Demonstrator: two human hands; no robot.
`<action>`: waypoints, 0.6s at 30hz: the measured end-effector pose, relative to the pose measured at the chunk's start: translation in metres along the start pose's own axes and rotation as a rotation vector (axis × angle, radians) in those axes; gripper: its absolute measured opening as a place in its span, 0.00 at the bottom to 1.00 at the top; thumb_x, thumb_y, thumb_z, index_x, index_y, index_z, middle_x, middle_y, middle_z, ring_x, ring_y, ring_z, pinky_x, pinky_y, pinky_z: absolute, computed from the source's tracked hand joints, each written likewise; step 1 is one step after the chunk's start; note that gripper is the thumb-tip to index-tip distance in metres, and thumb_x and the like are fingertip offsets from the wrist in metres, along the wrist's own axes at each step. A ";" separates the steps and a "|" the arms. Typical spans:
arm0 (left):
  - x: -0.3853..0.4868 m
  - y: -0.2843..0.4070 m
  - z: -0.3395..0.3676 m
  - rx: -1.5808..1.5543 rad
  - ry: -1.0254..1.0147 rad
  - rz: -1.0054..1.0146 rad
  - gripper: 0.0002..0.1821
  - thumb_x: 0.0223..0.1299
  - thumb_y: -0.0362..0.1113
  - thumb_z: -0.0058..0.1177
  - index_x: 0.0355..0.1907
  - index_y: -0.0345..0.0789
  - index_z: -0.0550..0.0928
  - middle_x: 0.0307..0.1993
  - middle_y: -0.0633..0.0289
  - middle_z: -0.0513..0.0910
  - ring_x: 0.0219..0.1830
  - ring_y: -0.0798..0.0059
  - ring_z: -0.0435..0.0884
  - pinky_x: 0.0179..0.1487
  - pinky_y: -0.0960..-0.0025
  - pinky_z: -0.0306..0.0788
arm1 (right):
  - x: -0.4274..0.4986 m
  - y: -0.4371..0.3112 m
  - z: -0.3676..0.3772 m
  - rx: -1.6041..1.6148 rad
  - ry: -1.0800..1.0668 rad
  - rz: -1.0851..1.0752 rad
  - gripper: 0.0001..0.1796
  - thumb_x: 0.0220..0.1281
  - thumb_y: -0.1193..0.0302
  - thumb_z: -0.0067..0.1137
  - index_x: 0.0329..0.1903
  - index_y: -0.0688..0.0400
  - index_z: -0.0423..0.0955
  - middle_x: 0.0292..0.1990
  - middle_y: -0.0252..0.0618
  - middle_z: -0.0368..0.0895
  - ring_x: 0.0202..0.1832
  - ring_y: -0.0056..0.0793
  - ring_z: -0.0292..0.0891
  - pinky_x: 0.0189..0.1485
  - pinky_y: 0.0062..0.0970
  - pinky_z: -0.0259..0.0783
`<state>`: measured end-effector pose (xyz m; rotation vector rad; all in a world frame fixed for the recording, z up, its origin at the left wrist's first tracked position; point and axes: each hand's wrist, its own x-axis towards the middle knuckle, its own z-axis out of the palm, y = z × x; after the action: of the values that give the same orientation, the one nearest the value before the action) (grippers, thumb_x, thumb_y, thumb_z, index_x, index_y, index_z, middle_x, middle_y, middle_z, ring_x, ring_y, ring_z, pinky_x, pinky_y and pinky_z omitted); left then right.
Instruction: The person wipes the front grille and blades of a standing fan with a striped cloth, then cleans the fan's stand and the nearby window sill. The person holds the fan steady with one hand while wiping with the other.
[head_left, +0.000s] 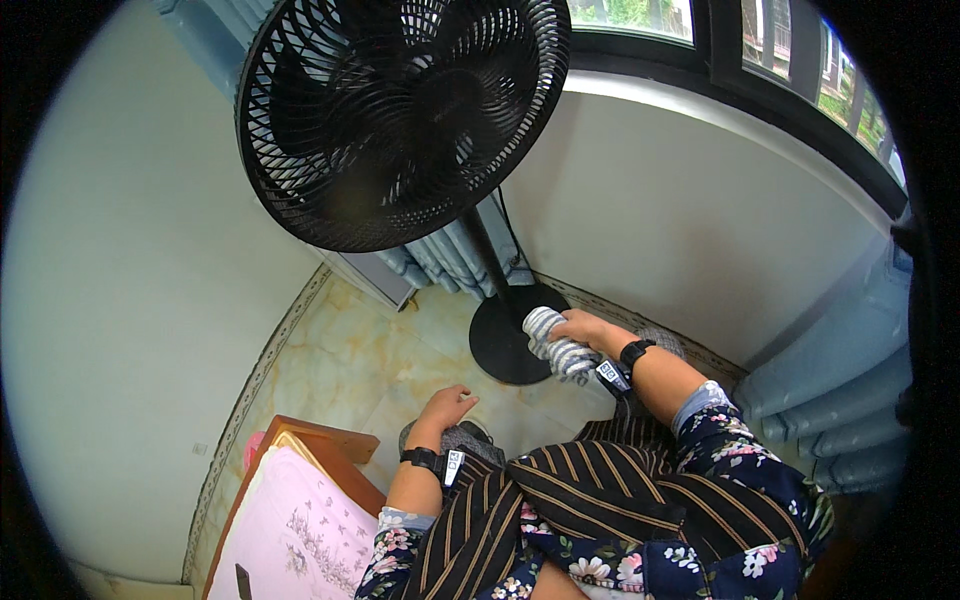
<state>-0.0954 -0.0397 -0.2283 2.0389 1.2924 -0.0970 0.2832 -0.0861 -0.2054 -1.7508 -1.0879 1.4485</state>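
Note:
A folded, striped grey-and-white cloth (559, 345) is in the grip of my right hand (585, 330), in front of the black round base (495, 337) of a pedestal fan. Whether the cloth touches the base or pole cannot be told. My left hand (448, 407) holds nothing; its fingers are slightly bent and apart, above my left shoe. The fan's slim pole (486, 251) rises behind the cloth to a large black fan head (405, 120) with a slatted guard. Each wrist wears a black strap with a printed marker.
On the left, a wooden-framed seat or bed (300, 442) bears a pink floral cover (315, 517) with a dark flat object (243, 581). Blue curtains (847, 375) hang at right and behind the fan. A dark-framed window (705, 45) sits above the wall (660, 180). Marbled tiles (352, 352) cover the floor.

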 end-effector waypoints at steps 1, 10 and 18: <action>-0.001 0.001 -0.001 -0.002 0.000 -0.010 0.28 0.65 0.54 0.61 0.57 0.34 0.84 0.46 0.46 0.88 0.46 0.51 0.87 0.50 0.56 0.80 | 0.000 0.000 0.000 -0.014 -0.003 -0.025 0.37 0.49 0.60 0.74 0.58 0.73 0.77 0.47 0.49 0.85 0.43 0.35 0.83 0.46 0.35 0.78; -0.003 0.005 -0.001 -0.004 0.034 -0.010 0.28 0.65 0.54 0.61 0.58 0.34 0.84 0.46 0.46 0.88 0.47 0.50 0.87 0.51 0.57 0.80 | 0.006 0.004 -0.003 -0.031 -0.003 -0.024 0.39 0.49 0.60 0.73 0.59 0.73 0.76 0.49 0.50 0.85 0.46 0.38 0.83 0.49 0.36 0.78; 0.002 -0.003 0.002 0.025 0.077 0.084 0.27 0.66 0.53 0.61 0.57 0.34 0.83 0.38 0.48 0.87 0.40 0.55 0.87 0.45 0.58 0.78 | 0.010 0.009 -0.005 -0.042 -0.007 -0.005 0.40 0.48 0.58 0.74 0.60 0.73 0.76 0.51 0.52 0.84 0.48 0.39 0.83 0.50 0.37 0.78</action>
<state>-0.0964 -0.0391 -0.2321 2.1340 1.2553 0.0046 0.2906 -0.0814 -0.2163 -1.7713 -1.1332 1.4400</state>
